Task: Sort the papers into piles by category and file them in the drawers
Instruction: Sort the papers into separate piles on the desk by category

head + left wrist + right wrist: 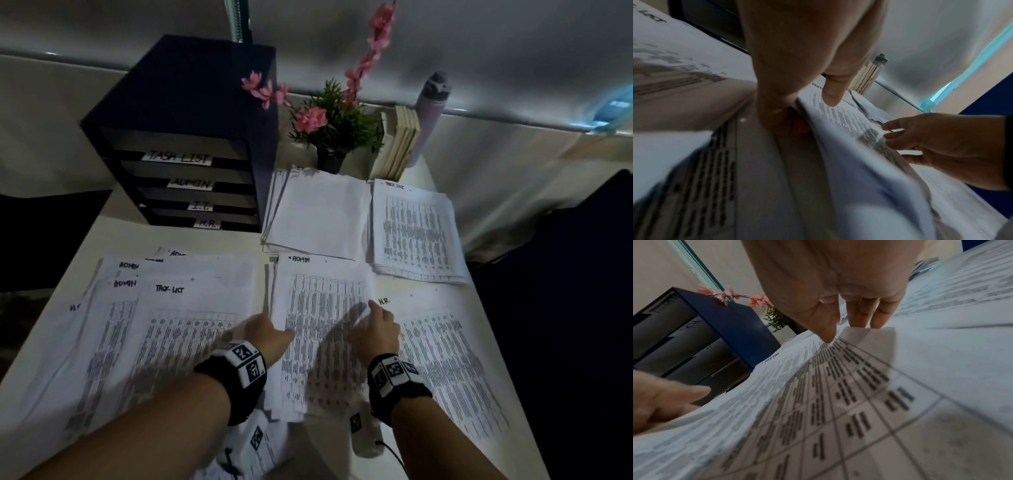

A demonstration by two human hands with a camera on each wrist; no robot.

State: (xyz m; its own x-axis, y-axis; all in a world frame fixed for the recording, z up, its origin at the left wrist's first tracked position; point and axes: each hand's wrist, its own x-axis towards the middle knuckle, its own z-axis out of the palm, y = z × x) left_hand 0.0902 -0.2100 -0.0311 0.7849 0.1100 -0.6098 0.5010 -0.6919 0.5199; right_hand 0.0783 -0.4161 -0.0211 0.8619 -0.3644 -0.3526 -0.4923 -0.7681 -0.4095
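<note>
At lower centre of the head view, a person's left hand (265, 330) and right hand (378, 329) bracket a stack headed ADMIN (322, 329) on a white desk (116, 219) spread with printed sheets. From above, the left thumb lies on the stack's left edge and the right hand covers its right edge. The left wrist view adds what the head view hides: the left hand's fingers (785, 120) are tucked under the raised left edge with the thumb pressed on top, pinching the ADMIN stack, while the right hand's fingers reach in under the far edge. The right wrist view shows the right thumb on the printed table and two fingers (869, 318) curled at a lifted corner, grasping the same stack.

Only the head view lays out the rest. A loose spread at lower left carries a sheet headed TASK LIST (191, 329) over ADMIN pages. A pile headed H.R. (442, 349) lies at lower right, a TASK LIST pile (416, 229) at right centre, and a blank-topped pile (318, 212) beside it. The black drawer unit (191, 137), upper left, bears labels TASK LIST, ADMIN, I.T. and H.R. Beyond stand a potted plant with pink flowers (334, 120), upright books (400, 144) and a grey bottle (433, 106).
</note>
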